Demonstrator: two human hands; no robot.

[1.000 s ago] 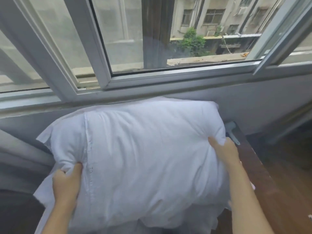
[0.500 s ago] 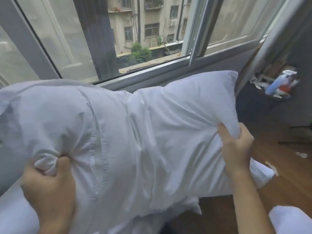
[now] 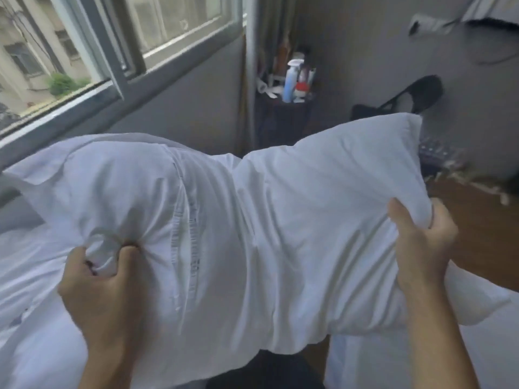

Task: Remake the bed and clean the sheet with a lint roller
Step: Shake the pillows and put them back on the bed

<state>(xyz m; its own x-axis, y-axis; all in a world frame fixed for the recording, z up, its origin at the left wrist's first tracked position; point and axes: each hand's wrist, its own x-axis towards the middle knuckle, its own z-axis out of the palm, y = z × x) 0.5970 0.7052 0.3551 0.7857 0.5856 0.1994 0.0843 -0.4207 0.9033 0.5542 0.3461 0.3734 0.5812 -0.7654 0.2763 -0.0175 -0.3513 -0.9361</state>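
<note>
We gripped the white pillow (image 3: 280,234) with both hands: left hand (image 3: 104,284) bunching fabric near its hemmed opening, right hand (image 3: 418,248) pinching its right edge. The pillow hung above the white sheet (image 3: 25,276), below the window (image 3: 118,51).

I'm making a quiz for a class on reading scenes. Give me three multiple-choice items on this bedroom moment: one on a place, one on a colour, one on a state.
1. Where is the blue spray bottle?
A. on the bed
B. on the dark stand in the corner
C. on the window ledge

2. What colour is the pillow?
A. white
B. grey
C. brown

3. How is the pillow held?
A. by one hand
B. lying untouched
C. gripped by both hands

Answers:
1 B, the spray bottle stands on the stand by the wall.
2 A, the pillow is white.
3 C, the left hand and right hand each bunch its cloth.
</note>
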